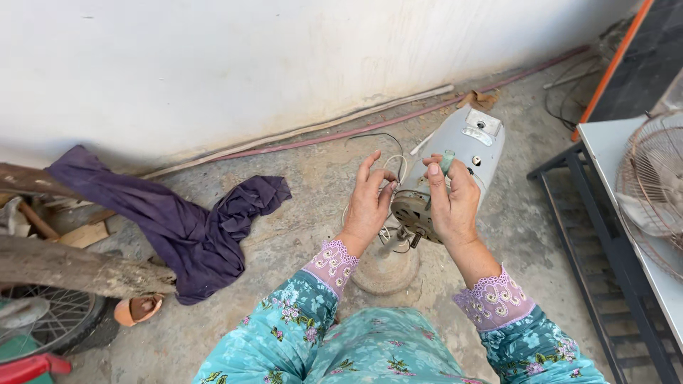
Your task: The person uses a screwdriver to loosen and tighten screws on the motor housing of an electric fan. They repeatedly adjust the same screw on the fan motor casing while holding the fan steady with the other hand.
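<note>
Gripping a small pale-green cylindrical piece (447, 161) between thumb and forefinger, the right hand (451, 201) rests against the grey plastic fan motor housing (455, 171), which stands just right of centre on a round concrete base (385, 269). At nine o'clock from the housing, the left hand (369, 203) spreads open, fingers touching white wire (393, 165). A crumpled purple cloth (186, 220) lies further out at nine o'clock, and a metal fan grille (652, 190) sits on a white table (608, 146) at three o'clock.

A rough home yard or repair corner: bare concrete floor (299, 235) below a whitewashed wall (213, 64), with logs (78, 267), purple cloth (185, 220) and a bicycle wheel (57, 316) left of the dismantled fan motor (455, 167), metal bench (626, 213) right.
</note>
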